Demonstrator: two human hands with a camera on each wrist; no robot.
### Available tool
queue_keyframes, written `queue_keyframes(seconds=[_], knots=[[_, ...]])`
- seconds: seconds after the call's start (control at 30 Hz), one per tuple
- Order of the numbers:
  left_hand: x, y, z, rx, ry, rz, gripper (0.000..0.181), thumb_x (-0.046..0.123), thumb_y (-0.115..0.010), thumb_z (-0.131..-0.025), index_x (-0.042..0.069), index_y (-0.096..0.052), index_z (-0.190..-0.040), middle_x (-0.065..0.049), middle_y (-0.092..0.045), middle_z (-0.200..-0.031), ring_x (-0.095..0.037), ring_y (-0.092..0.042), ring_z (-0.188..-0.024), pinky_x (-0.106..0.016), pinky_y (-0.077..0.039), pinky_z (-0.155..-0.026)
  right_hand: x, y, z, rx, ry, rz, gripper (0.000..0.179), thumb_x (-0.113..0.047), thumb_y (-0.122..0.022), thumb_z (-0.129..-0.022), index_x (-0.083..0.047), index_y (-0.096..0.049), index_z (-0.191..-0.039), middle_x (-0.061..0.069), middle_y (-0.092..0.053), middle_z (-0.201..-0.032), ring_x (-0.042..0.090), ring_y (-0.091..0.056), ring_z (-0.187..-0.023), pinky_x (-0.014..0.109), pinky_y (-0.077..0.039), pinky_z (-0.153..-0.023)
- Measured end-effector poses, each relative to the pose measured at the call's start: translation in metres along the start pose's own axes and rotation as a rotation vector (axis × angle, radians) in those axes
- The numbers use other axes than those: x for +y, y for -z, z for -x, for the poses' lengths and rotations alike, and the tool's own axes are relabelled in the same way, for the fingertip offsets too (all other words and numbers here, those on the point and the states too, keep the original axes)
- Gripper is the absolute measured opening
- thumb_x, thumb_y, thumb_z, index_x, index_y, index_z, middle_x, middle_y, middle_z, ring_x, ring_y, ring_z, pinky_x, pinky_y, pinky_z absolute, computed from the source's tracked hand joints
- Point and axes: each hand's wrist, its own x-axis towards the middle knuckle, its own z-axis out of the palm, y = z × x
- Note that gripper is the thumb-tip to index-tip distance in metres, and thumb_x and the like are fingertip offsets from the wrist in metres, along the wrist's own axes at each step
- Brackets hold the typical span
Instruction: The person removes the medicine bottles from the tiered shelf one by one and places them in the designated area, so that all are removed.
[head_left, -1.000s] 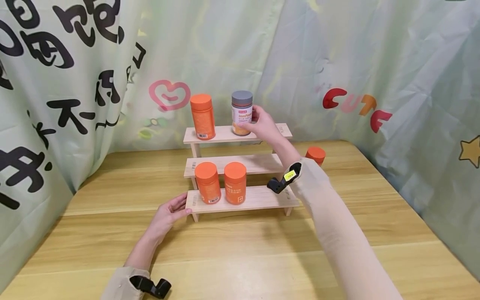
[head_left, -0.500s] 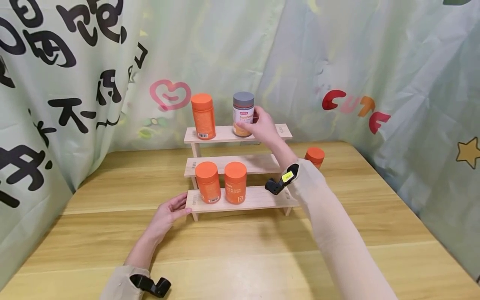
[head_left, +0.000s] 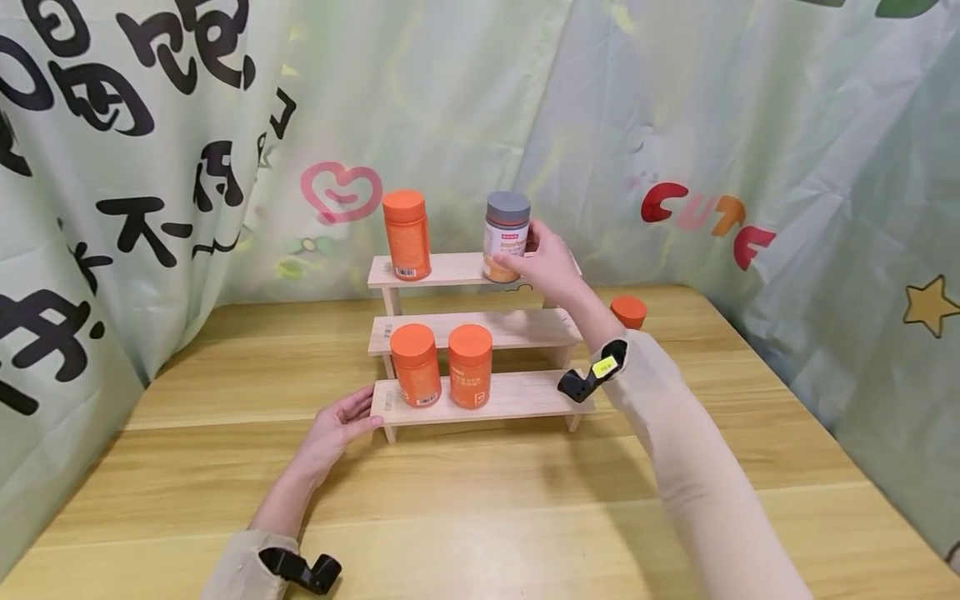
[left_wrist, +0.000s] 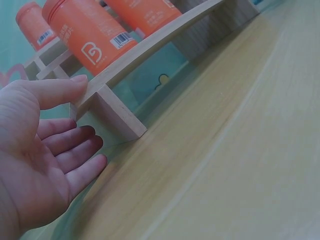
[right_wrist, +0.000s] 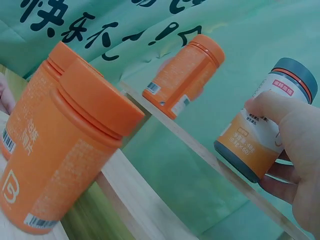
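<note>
While our right hand pinches the grey-lidded, white-and-orange cylindrical jar at the top of the pale wooden three-tier rack, we should hold it level, relaxed left hand touching the rack's lowest tier.

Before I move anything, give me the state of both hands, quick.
Left hand: open, touching the left end of the lowest shelf.
Right hand: closed, holding the gray-lidded bottle.

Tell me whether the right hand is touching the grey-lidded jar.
Touching: the right wrist view shows the right hand gripping the grey-lidded jar, thumb across its front.
</note>
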Motion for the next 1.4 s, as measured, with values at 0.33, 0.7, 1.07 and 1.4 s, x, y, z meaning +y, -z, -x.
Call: queue_keyframes(seconds=[0.33,0.7,1.07,1.4], knots=[[0.001,0.001,-0.001,-0.01,-0.006,-0.001,0.064,0.009,-0.063,-0.087,-0.007,-0.03,-0.14,-0.024,-0.035,-0.142,-0.033,-0.034,-0.13,-0.039,-0.027,-0.106,0.009,0.034,0.016,0.085,0.024,-0.019,0.055,-0.017,-0.07,-0.083,-0.004,-0.044,-0.13,0.013,-0.055,-0.119,0.022,-0.052,-0.1,0.032,-0.045,-0.083],[-0.001,0.0,0.0,-0.018,0.002,0.003,0.065,0.009,-0.063,-0.087,-0.007,-0.03,-0.14,-0.024,-0.035,-0.142,-0.033,-0.033,-0.13,-0.036,-0.029,-0.105,0.036,0.085,0.046,0.215,-0.035,0.053,0.055,-0.019,-0.069,-0.084,-0.001,-0.044,-0.129,0.016,-0.055,-0.12,0.017,-0.053,-0.099,0.024,-0.045,-0.083],[0.0,0.001,0.0,-0.007,0.024,-0.01,0.065,0.011,-0.064,-0.087,-0.005,-0.031,-0.141,-0.022,-0.035,-0.142,-0.031,-0.034,-0.13,-0.037,-0.028,-0.105,0.077,0.145,0.085,0.331,-0.123,0.172,0.06,-0.032,-0.066,-0.086,-0.004,-0.04,-0.132,0.01,-0.051,-0.118,0.012,-0.048,-0.098,0.017,-0.042,-0.079],[0.002,0.001,0.0,-0.011,0.03,-0.004,0.065,0.01,-0.063,-0.088,-0.006,-0.029,-0.141,-0.022,-0.034,-0.143,-0.031,-0.033,-0.13,-0.035,-0.029,-0.105,0.127,0.163,0.112,0.336,-0.187,0.178,0.056,-0.025,-0.066,-0.086,0.002,-0.039,-0.128,-0.002,-0.051,-0.106,0.004,-0.047,-0.09,0.011,-0.04,-0.072]])
